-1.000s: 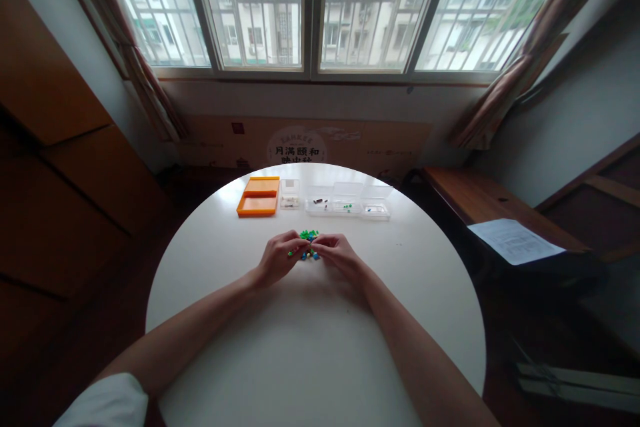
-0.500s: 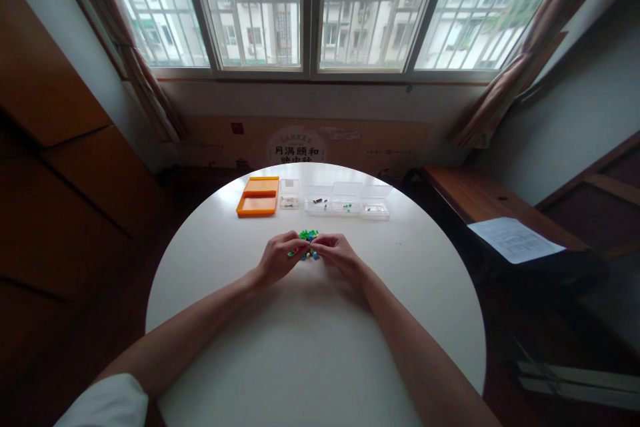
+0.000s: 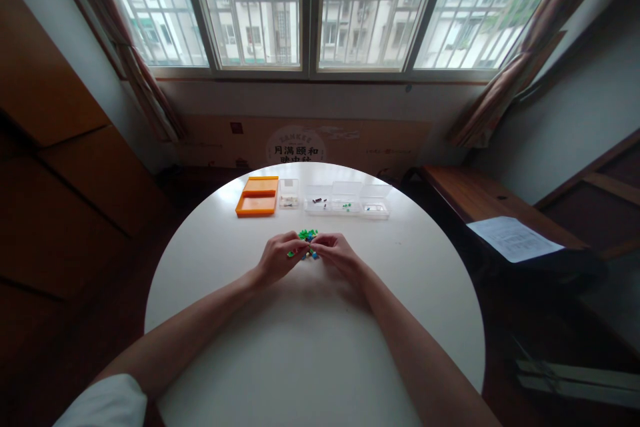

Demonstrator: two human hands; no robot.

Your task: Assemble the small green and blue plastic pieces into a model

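- Small green and blue plastic-looking pieces [image 3: 308,234] lie heaped between the hands; probably light, stiff and slippery, best pinched by their sides.
- Left hand [image 3: 283,254] and right hand [image 3: 337,251] are pinched nearly closed; cannot tell what they hold.
- Round, glossy white surface [image 3: 280,360]; barred window [image 3: 311,33] beyond.

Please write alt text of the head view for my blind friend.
A person's left hand and right hand are close together over tiny green, blue and yellow pieces on a round white table; beyond lie an open orange rectangular case and clear plastic boxes.
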